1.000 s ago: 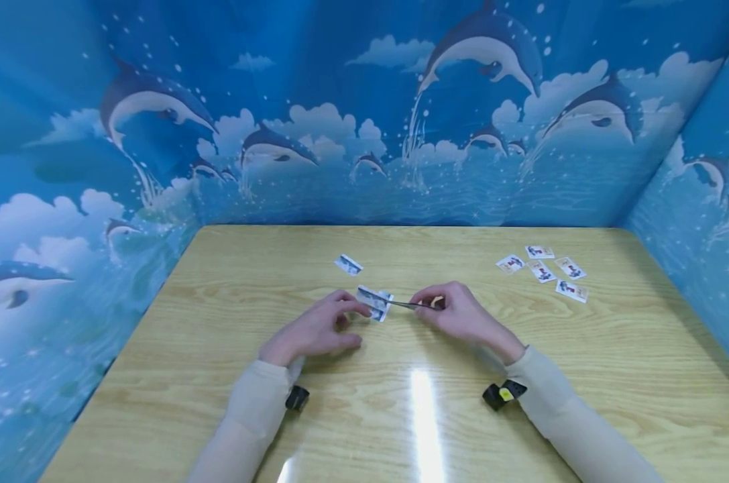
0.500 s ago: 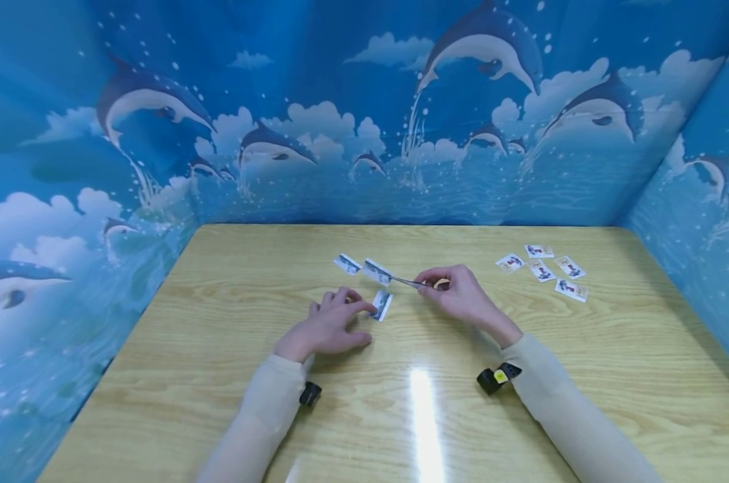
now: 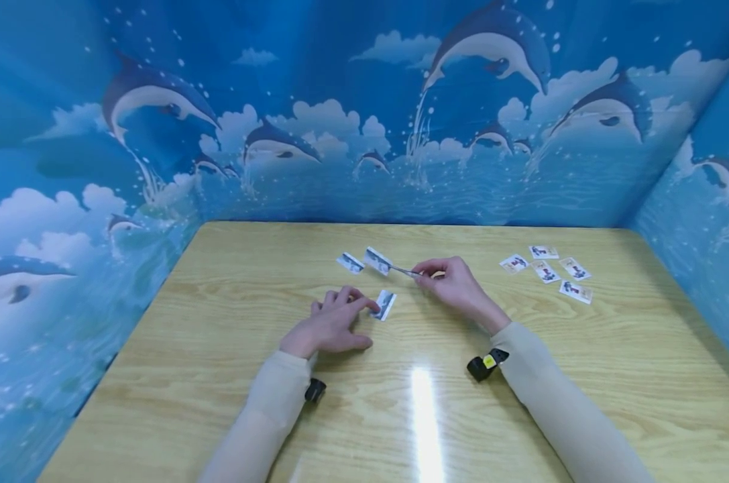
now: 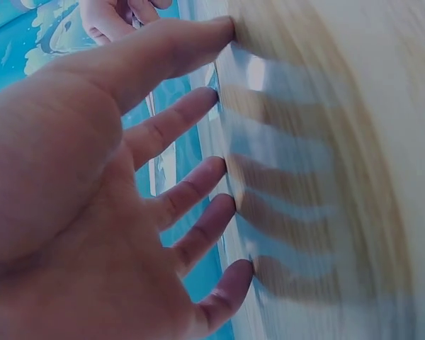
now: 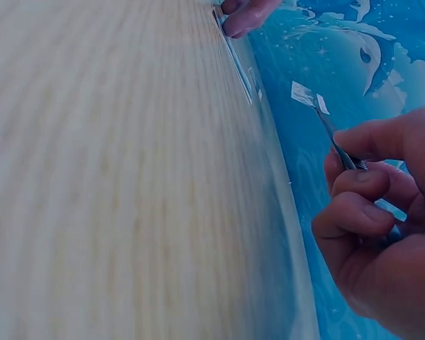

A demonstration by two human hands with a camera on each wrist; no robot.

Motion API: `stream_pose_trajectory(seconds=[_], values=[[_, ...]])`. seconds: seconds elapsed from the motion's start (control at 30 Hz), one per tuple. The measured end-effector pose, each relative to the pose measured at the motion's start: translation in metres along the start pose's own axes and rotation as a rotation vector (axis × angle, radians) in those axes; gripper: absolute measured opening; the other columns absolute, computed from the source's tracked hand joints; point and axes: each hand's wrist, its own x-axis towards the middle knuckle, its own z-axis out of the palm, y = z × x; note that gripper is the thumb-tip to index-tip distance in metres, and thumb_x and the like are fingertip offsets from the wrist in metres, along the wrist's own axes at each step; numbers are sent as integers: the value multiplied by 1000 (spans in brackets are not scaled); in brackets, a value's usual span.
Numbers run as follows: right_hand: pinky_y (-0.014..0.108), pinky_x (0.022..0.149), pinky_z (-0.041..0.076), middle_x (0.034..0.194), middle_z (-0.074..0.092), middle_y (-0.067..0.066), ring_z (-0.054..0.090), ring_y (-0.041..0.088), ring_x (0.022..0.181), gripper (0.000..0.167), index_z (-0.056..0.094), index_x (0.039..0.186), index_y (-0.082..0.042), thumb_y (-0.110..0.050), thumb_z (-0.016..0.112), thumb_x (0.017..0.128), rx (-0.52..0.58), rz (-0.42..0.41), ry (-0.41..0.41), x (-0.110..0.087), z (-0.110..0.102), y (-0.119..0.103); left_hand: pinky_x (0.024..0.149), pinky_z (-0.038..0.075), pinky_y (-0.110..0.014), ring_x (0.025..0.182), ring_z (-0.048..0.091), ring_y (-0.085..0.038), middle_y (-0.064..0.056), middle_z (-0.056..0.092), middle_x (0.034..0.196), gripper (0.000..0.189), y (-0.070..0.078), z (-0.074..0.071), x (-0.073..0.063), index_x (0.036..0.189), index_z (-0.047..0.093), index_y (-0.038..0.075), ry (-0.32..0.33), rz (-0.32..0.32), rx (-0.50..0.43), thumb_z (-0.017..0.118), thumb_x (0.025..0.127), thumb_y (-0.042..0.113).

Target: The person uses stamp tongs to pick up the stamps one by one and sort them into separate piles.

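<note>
My right hand [image 3: 455, 285] pinches a pair of tweezers [image 3: 405, 272] between thumb and fingers. The tweezer tips hold a small printed card [image 3: 377, 261], which the right wrist view shows raised off the table, the card [image 5: 302, 93] tilted. Just left of it lies another small card [image 3: 350, 263] on the table. My left hand [image 3: 330, 327] rests with spread fingertips on the tabletop, and its index finger touches the lower left part of a third card [image 3: 385, 305]. In the left wrist view the fingers [image 4: 191, 180] are extended onto the wood.
Several small cards [image 3: 545, 272] with red and blue pictures lie loosely grouped at the back right of the wooden table [image 3: 231, 268]. A dolphin-print backdrop [image 3: 316, 87] stands behind the table and along its sides. Light glares off the front middle.
My right hand has lifted a card with the tweezers off the one beneath my left finger, away from me, beside the far-left card. My left hand has shifted slightly right.
</note>
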Motion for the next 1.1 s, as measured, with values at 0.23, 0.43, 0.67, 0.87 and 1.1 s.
stream_pose_trajectory(seconds=[0.23, 0.43, 0.67, 0.87, 1.1], values=[[28, 74, 47, 104, 72, 11, 59, 19, 91, 23, 76, 116, -7, -16, 67, 96, 34, 44, 26, 10, 5, 0, 114, 26, -69, 139, 34, -39, -8, 34, 157, 59, -5, 3, 3, 144, 49, 33, -13, 7, 15, 73, 91, 40], [29, 78, 46, 116, 73, 13, 59, 22, 100, 23, 75, 116, -7, -13, 64, 97, 46, 61, 16, 17, 8, 0, 114, 26, -68, 139, 34, -39, -7, 34, 157, 60, -10, 5, 5, 144, 50, 34, -7, 16, 10, 73, 89, 43], [27, 76, 46, 115, 72, 13, 57, 21, 97, 26, 74, 118, -6, -13, 64, 96, 57, 76, 20, 21, 8, -2, 115, 28, -68, 137, 38, -38, -5, 40, 154, 58, -10, 2, 4, 138, 57, 34, 34, 9, -21, 80, 85, 43], [23, 63, 42, 97, 66, 5, 52, 12, 75, 28, 73, 120, -4, -14, 65, 96, 114, 104, 70, 27, 9, -4, 113, 30, -66, 134, 40, -36, -6, 42, 152, 57, -10, 1, 4, 134, 59, 35, 47, 0, -45, 82, 82, 42], [23, 45, 35, 88, 60, 4, 41, 7, 49, 31, 70, 126, -8, -18, 64, 98, 280, 235, 61, 37, 12, -3, 114, 28, -65, 135, 38, -35, -5, 42, 150, 57, -9, -1, 5, 131, 60, 35, 44, -11, -87, 84, 79, 41]])
